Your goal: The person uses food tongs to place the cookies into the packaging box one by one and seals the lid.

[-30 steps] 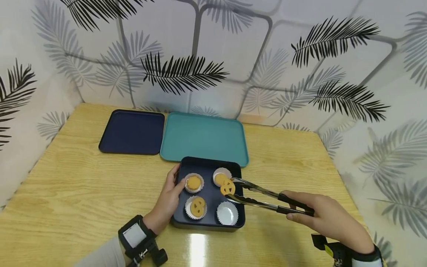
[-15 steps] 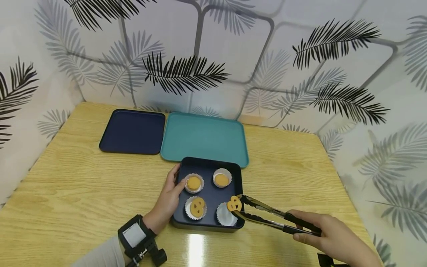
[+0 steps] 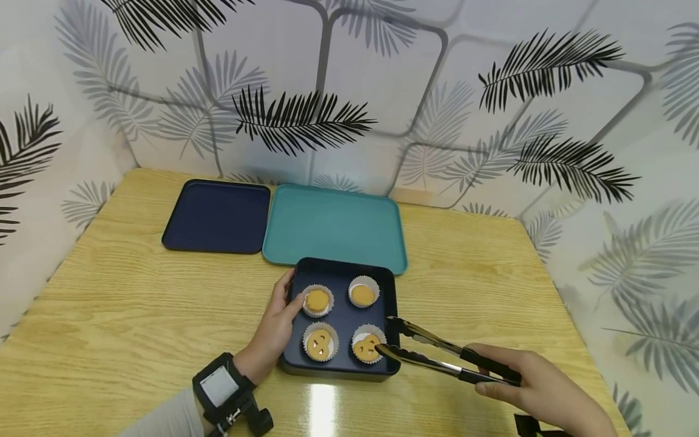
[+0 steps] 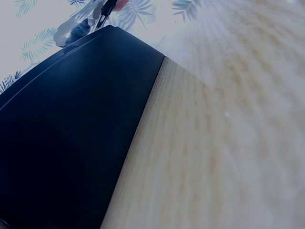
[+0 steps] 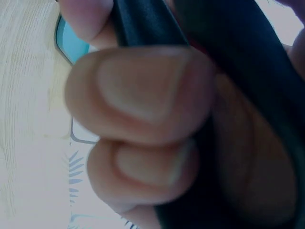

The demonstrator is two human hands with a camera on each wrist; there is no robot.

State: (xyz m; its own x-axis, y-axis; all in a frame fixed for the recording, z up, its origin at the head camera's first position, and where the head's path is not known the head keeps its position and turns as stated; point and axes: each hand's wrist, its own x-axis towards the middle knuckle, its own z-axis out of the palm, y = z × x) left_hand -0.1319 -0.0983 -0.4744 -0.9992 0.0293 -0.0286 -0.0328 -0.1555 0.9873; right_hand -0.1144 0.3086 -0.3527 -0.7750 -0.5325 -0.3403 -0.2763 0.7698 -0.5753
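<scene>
My left hand [image 3: 275, 325] grips the left wall of a dark navy box [image 3: 340, 371], thumb over the rim. Four-cornered and shallow, it holds several white paper baking cups with yellow cookies. A face-cut cookie [image 3: 364, 348] lies in the front-right cup, another cookie [image 3: 318, 345] in the front-left one. My right hand [image 3: 540, 382] holds black-handled metal tongs [image 3: 437, 364], their jaws spread over the box's right rim, the lower tip right at the front-right cookie. In the right wrist view, curled fingers [image 5: 138, 95] wrap the black handle [image 5: 147, 21]. The box's outer wall [image 4: 71, 124] fills the left wrist view.
Behind the box lie a teal tray [image 3: 335, 224] and, left of it, a navy tray [image 3: 218, 215]. The wooden table [image 3: 136, 303] meets a leaf-patterned wall covering [image 3: 349, 73] at the back. Back cups hold yellow cookies [image 3: 317, 300].
The tongs have come from the back-right cup toward the front-right one and opened, letting go of the face-cut cookie, which now lies in that cup. The left hand stays on the box.
</scene>
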